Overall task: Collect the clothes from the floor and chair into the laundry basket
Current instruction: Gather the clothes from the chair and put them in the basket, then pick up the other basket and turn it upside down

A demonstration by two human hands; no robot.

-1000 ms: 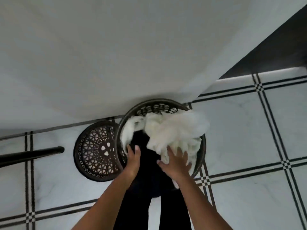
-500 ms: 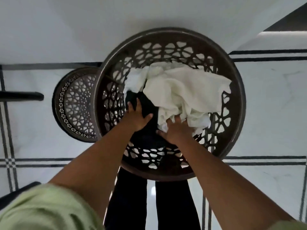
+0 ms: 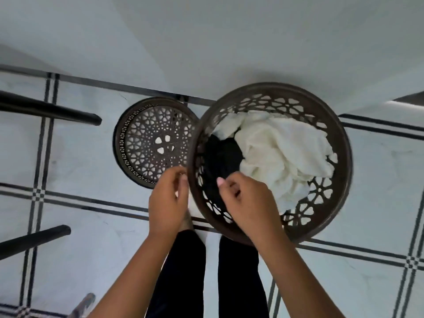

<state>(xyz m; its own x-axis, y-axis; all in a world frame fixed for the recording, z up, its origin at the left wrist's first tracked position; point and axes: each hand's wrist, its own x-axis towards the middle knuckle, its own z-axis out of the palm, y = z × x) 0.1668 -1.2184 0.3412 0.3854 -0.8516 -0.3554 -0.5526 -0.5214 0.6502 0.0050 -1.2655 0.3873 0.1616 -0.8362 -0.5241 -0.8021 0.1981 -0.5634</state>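
A dark brown round laundry basket (image 3: 343, 143) with cut-out walls stands on the tiled floor at the right. A crumpled white cloth (image 3: 280, 154) fills its right side, and a black garment (image 3: 223, 157) lies in its left side. My left hand (image 3: 168, 203) hovers just outside the basket's left rim, fingers loosely apart and holding nothing. My right hand (image 3: 249, 203) is over the near rim, fingers curled in above the black garment, with nothing visibly gripped.
The basket's patterned lid (image 3: 156, 143) lies flat on the floor just left of it. Black chair legs (image 3: 57, 111) reach in from the left edge. A white wall (image 3: 206, 42) runs behind. My legs in black trousers (image 3: 183, 271) stand below the basket.
Both hands have come up out of the basket: the left is now outside the rim, the right over the near edge. The view has shifted, placing the basket further right.
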